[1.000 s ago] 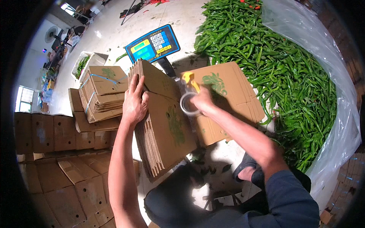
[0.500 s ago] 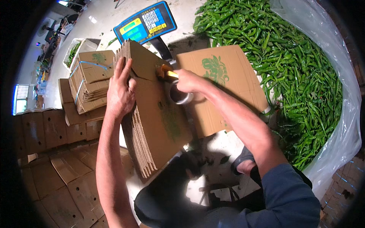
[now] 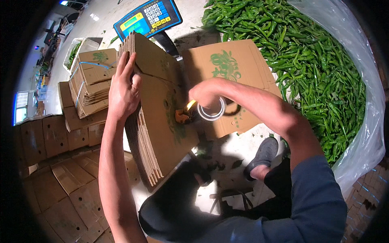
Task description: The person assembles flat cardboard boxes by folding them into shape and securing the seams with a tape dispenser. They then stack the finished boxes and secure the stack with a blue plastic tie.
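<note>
A thick stack of flattened cardboard boxes [image 3: 160, 105] stands tilted on edge in front of me, its layered edges to the left. My left hand [image 3: 125, 87] rests against that layered edge, fingers stretched out and slightly apart. My right hand [image 3: 204, 95] is closed round a hand-held tape dispenser [image 3: 184, 116], as it looks, with a yellow and orange front and a round tape roll [image 3: 211, 108] below my fist. Its orange front is at the broad face of the stack, over a green print. My palm hides the handle.
Behind my right forearm lie printed cardboard sheets [image 3: 202, 60]. A blue scale display [image 3: 148, 18] stands at the back. Green chilli peppers [image 3: 308, 81] heap on plastic sheeting [image 3: 364, 133] at right. Strapped cardboard [image 3: 91, 87] sits at left, beside a white crate [image 3: 81, 48]. My shoe [image 3: 263, 156] is below.
My right hand has brought the dispenser nearer and lower along the stack's face, with the wrist turned. My left hand stays on the edge. The view has shifted slightly.
</note>
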`<state>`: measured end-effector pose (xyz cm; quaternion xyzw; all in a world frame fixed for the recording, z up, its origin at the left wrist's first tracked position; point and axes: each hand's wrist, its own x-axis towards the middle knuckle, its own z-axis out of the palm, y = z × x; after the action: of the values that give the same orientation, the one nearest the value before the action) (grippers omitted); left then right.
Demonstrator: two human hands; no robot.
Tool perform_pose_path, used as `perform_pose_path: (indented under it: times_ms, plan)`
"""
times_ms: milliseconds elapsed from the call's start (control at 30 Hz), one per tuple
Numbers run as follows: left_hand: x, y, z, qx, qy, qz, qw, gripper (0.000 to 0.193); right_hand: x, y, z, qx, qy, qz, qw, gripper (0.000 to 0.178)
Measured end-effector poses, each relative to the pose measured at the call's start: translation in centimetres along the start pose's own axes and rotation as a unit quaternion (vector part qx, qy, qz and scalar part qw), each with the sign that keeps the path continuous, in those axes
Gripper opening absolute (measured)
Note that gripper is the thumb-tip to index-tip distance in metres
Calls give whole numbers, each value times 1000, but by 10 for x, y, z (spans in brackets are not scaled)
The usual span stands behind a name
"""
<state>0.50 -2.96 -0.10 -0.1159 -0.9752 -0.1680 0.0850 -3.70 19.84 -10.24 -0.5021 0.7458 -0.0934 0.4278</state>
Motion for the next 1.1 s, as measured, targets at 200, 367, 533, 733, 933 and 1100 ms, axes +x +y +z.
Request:
perform_pose_path:
  times_ms: [200, 367, 533, 733, 933, 1100]
  plan:
    - [2, 9, 0, -34, -7, -13, 999, 52, 34, 9, 10, -71, -149, -47, 985, 25]
    - [7, 15, -1, -66, -15, -15, 998, 54, 0, 18, 89, 27, -71, -71, 995, 24]
    - [3, 4, -8, -163, -28, 29, 986, 62, -87, -6, 51, 116, 107, -90, 983, 60]
    - [2, 2, -9, -73, -36, 7, 997, 60, -109, -101, -4, 218, 369, -311, 848, 54]
    - [4, 25, -10, -28, -45, -38, 998, 63, -92, -133, -7, 92, 314, -311, 893, 42]
    - [4, 17, -6, -38, -35, -38, 998, 57, -151, -119, -6, 5, 253, -147, 956, 50]
